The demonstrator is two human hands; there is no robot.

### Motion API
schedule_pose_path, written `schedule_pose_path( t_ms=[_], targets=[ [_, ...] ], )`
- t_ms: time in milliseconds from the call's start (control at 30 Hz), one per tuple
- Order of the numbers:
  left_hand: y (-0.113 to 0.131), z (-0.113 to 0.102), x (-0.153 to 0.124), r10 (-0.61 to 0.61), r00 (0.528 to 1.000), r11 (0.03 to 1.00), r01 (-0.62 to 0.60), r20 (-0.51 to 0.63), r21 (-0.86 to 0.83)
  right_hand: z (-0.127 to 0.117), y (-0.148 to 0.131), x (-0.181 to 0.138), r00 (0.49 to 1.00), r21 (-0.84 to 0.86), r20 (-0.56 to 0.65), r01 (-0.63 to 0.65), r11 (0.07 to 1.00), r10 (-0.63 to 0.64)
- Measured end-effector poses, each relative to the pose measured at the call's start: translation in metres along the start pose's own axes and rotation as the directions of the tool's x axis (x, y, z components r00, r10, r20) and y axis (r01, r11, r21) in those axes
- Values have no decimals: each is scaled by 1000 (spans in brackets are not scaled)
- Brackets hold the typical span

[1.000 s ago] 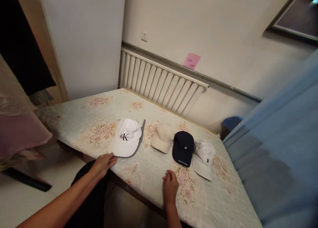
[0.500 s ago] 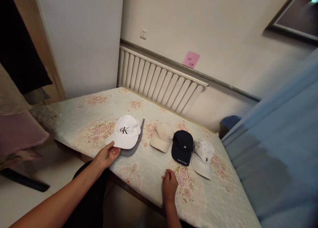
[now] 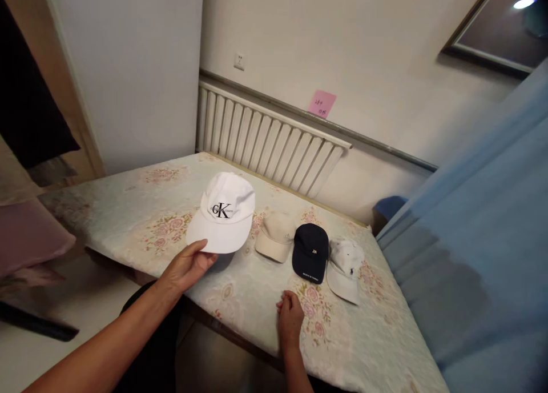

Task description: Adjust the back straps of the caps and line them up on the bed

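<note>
My left hand grips the brim of a white cap with a black CK logo and holds it lifted above the floral mattress. A grey cap underneath is hidden behind it. My right hand rests on the mattress near its front edge, fingers curled loosely with nothing seen in them. Just beyond it lie a beige cap, a navy cap and a pale grey cap, side by side in a row.
A white radiator runs along the back wall under a pink sticky note. A blue curtain hangs at the right. Pink pillows lie at the left. The floor lies below the mattress's front edge.
My left hand took the white cap by its brim and lifted it up off the mattress. My right hand stayed in place.
</note>
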State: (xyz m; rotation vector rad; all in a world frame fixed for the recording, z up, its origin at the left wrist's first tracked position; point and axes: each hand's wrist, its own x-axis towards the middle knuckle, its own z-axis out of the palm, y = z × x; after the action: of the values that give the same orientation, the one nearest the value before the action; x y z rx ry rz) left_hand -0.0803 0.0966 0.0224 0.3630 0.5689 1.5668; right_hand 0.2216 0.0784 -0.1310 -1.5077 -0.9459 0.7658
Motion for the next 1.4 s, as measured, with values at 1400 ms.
schedule_pose_path(
  t_ms=[1400],
  targets=[
    [-77, 41, -68, -729, 637, 653, 757, 250, -25, -37, -75, -84, 837, 690, 514, -533, 490, 186]
  ],
)
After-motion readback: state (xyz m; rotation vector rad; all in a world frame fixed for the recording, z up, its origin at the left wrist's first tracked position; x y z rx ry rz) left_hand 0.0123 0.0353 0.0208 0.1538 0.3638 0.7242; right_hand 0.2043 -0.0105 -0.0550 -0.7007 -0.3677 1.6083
